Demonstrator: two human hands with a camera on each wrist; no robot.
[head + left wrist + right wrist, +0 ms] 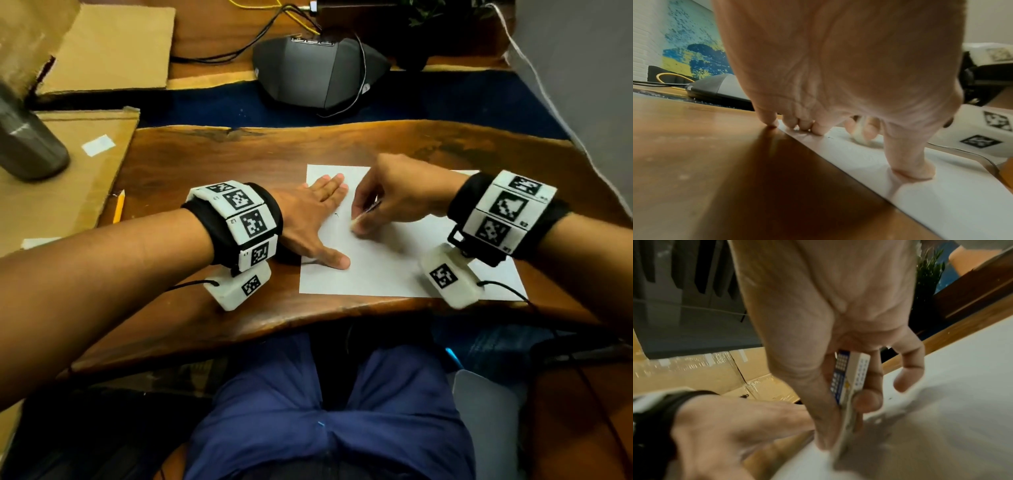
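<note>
The eraser (355, 224) was white with a blue and white paper sleeve. It was in the right hand (394, 195), pinched between the thumb and the first fingers. Its bare end touched the paper (376, 270), near the middle of the sheet. The eraser looked blurry in the wrist views. A tiny dark mark (337, 215) sat on the paper just beside it.

The paper was a white sheet lying flat on the brown wooden tabletop (205, 154), close to the near edge.

The left hand (308, 219) lay flat, with its fingers straight and close together. It pressed down on the left side of the paper and held nothing. Its thumb was on the sheet too. Its little fingertip touched the wood right at the paper's edge.

A yellow pencil (119, 205) lay far to the left, at the edge of a sheet of cardboard (68, 205). A grey metal bottle (27, 144) stood on that cardboard. A grey speaker (318, 72) with wires sat at the back, well apart from the paper.
</note>
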